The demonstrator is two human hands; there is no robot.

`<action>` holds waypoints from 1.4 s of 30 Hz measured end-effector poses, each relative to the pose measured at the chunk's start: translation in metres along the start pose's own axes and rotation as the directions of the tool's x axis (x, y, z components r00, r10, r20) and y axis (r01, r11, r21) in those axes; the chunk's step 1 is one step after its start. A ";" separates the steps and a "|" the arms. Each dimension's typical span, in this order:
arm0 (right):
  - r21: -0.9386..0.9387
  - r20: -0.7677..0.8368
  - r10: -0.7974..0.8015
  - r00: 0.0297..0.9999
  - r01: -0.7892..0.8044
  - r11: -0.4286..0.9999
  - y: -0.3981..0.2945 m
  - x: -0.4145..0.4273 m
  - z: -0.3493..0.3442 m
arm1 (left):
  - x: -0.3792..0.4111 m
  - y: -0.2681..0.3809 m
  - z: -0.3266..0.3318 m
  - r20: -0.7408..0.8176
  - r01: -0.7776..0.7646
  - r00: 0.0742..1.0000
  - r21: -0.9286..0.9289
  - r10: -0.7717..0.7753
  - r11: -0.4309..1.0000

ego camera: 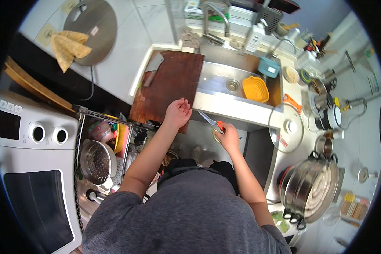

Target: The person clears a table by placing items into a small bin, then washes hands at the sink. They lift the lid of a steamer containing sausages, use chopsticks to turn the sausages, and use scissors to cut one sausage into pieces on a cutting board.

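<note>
My right hand (229,138) grips a pair of kitchen scissors (208,118) by the handles, one of which is orange. Their blades point up and left, towards the fingertips of my left hand. Palm up, my left hand (178,113) hovers over the near right edge of a dark wooden cutting board (174,77). Its fingers curl loosely, and nothing shows in them. A cleaver (154,67) lies at the board's far left. Right of the board is a stainless steel sink (217,76), with a yellow plastic basket (255,89) inside.
A glass lid (286,127) rests on the right counter, before a large multi-tier steamer (304,187). A blue caddy (269,67) hangs in the sink below the faucet (216,19). On my left are a wire rack with a perforated steel pot (98,162) and a microwave oven (38,190).
</note>
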State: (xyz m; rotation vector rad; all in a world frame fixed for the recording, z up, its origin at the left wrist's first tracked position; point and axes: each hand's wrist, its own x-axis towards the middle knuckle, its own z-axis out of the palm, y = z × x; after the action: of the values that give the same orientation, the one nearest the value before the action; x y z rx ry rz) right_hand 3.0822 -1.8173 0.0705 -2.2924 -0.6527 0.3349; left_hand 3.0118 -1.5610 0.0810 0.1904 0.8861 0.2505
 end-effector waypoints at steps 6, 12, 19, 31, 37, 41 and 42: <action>0.002 0.105 -0.269 0.957 0.271 0.963 -0.045 0.097 0.082 | 0.008 0.049 -0.064 -0.082 -0.144 0.988 -0.147 0.133 0.979; -0.072 0.204 -0.452 0.868 0.474 0.877 -0.074 0.170 0.145 | -0.006 0.052 -0.080 -0.218 -0.267 0.953 -0.271 0.211 0.925; -0.137 0.334 -0.553 0.763 0.620 0.773 -0.061 0.196 0.172 | -0.016 0.056 -0.073 -0.253 -0.346 0.930 -0.370 0.265 0.862; 0.282 -0.055 -0.614 0.788 0.602 0.747 -0.298 0.377 -0.004 | -0.041 0.082 -0.015 -0.157 -0.377 0.925 -0.471 0.345 0.798; 0.508 -0.305 -0.683 0.664 0.720 0.473 -0.444 0.438 -0.121 | -0.065 0.101 0.019 -0.008 -0.363 0.906 -0.526 0.423 0.769; 0.542 -0.487 -0.595 0.639 0.755 0.368 -0.512 0.452 -0.168 | -0.077 0.110 0.038 0.036 -0.373 0.886 -0.539 0.463 0.755; 0.513 -0.511 -0.575 0.639 0.763 0.393 -0.524 0.451 -0.173 | -0.079 0.112 0.038 0.037 -0.375 0.883 -0.545 0.468 0.750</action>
State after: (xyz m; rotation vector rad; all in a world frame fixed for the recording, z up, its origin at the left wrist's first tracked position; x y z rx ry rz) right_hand 3.3451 -1.3495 0.5405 -1.1371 -1.0538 -0.1246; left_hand 2.9785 -1.4796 0.1927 -0.1043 0.5612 0.8842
